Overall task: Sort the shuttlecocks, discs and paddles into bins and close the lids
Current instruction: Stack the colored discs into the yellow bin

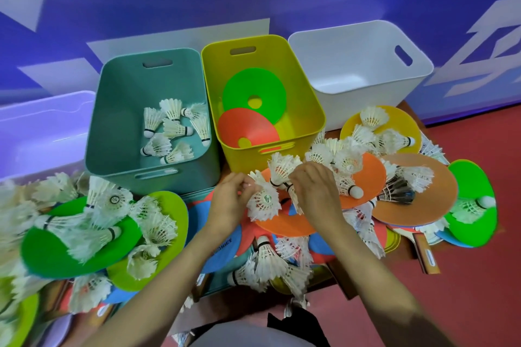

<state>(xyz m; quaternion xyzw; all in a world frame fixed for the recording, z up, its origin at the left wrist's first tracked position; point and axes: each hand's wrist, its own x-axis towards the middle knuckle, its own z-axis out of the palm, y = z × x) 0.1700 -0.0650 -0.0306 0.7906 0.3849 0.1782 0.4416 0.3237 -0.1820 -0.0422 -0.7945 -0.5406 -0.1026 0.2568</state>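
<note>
Red floor (465, 276) | left hand (228, 203) grip pinching shuttlecock (263, 201) | right hand (313, 191) grip closed on shuttlecocks (282, 169)

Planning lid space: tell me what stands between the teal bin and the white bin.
The yellow bin, holding a green disc and a red disc, stands between them in the head view.

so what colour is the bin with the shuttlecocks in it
Teal green. The bin holding the shuttlecocks shows clearly in the head view.
</note>
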